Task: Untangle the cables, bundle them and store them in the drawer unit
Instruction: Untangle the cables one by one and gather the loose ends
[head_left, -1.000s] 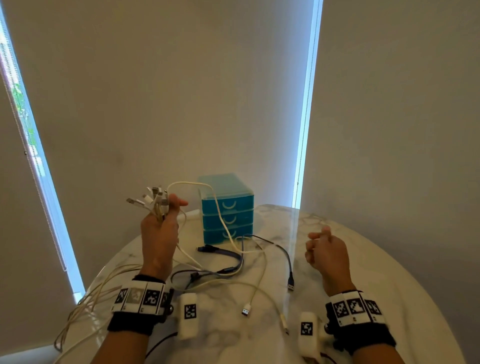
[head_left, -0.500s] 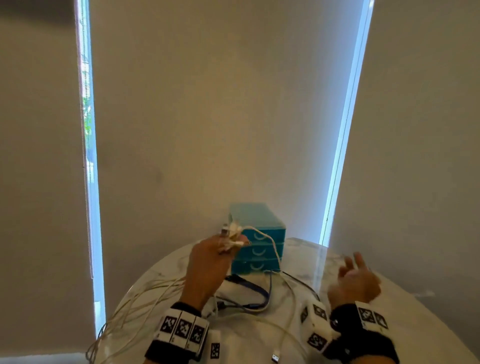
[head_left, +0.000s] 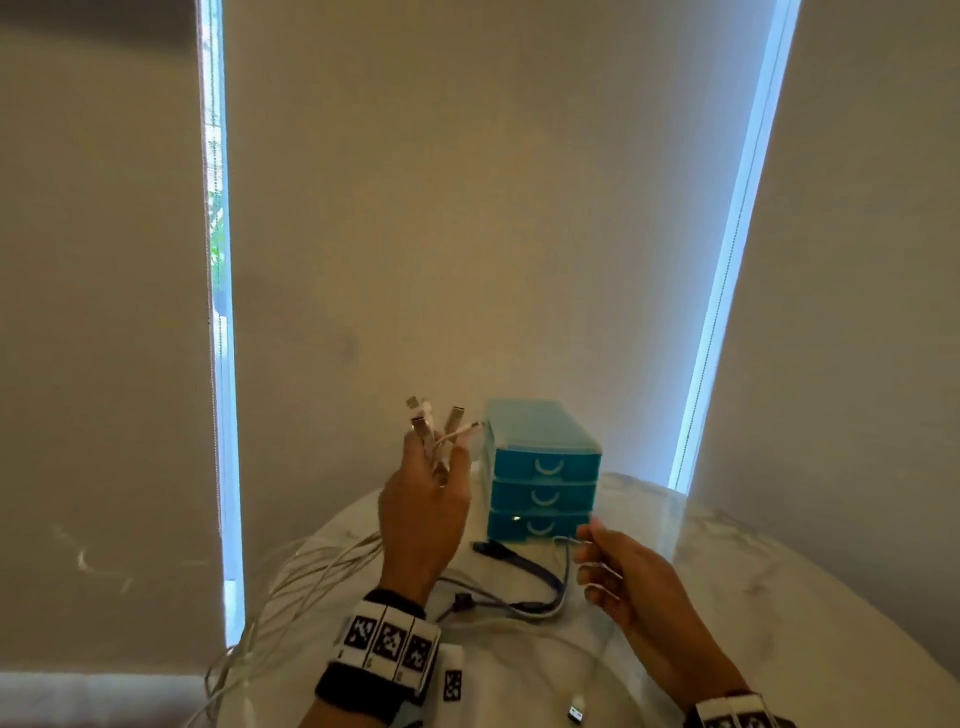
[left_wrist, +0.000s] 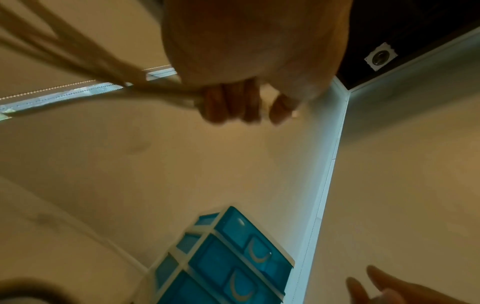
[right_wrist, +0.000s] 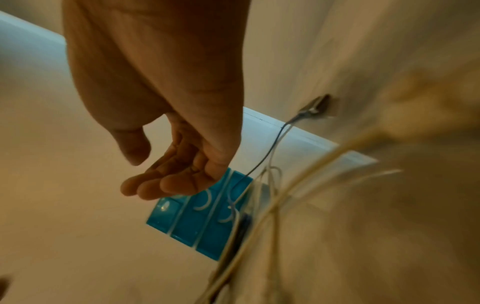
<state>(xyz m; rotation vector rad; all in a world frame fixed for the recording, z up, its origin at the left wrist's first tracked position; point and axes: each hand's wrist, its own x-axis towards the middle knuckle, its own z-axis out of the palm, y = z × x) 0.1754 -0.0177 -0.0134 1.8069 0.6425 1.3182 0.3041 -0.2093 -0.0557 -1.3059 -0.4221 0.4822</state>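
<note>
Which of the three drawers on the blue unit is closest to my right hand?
The bottom drawer of the drawer unit: the right hand hangs at its level, just beside its handle, while the other two sit higher.

I see a round white marble table (head_left: 753, 597) carrying everything. On it: a blue three-drawer unit (head_left: 540, 478) at the far edge, drawers closed, with a dark blue cable (head_left: 540, 577) looped just in front of it and white cables (head_left: 311, 582) trailing over the table's left rim. A loose white USB plug (head_left: 575, 713) lies near my edge, well apart from the unit.
</note>
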